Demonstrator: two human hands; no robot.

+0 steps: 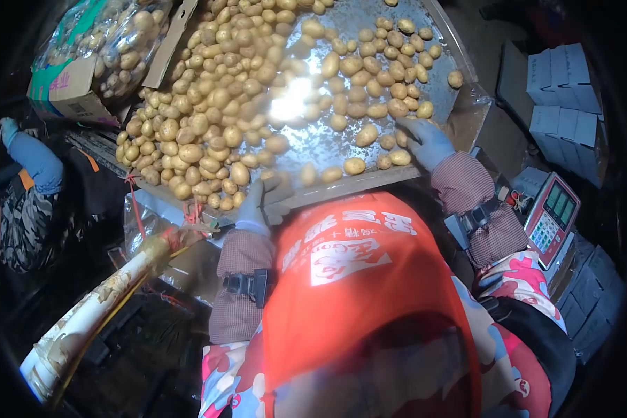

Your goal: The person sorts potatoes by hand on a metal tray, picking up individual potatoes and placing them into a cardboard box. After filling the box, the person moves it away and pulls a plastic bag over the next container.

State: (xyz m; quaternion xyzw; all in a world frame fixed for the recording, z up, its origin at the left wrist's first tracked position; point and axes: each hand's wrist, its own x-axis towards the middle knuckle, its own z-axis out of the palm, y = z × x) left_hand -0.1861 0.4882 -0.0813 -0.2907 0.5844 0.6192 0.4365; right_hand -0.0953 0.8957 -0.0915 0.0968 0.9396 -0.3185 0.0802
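Note:
Many potatoes (209,104) cover a metal-topped table (299,150), heaped on the left and spread more loosely on the right. My left hand (263,202), in a grey glove, rests at the table's front edge beside the heap, its fingers apart and holding nothing that shows. Near the right front corner is my right hand (426,143), also gloved, with its fingers reaching toward the loose potatoes. The fingertips of that hand are close to a few potatoes, and its grip is not clear. Bright glare hides part of the tabletop.
A box with a plastic bag of potatoes (125,49) stands at upper left. Another person's gloved arm (35,157) is at far left. A white pole (97,306) slants at lower left. A red scale (552,219) and stacked boxes (564,111) are at right.

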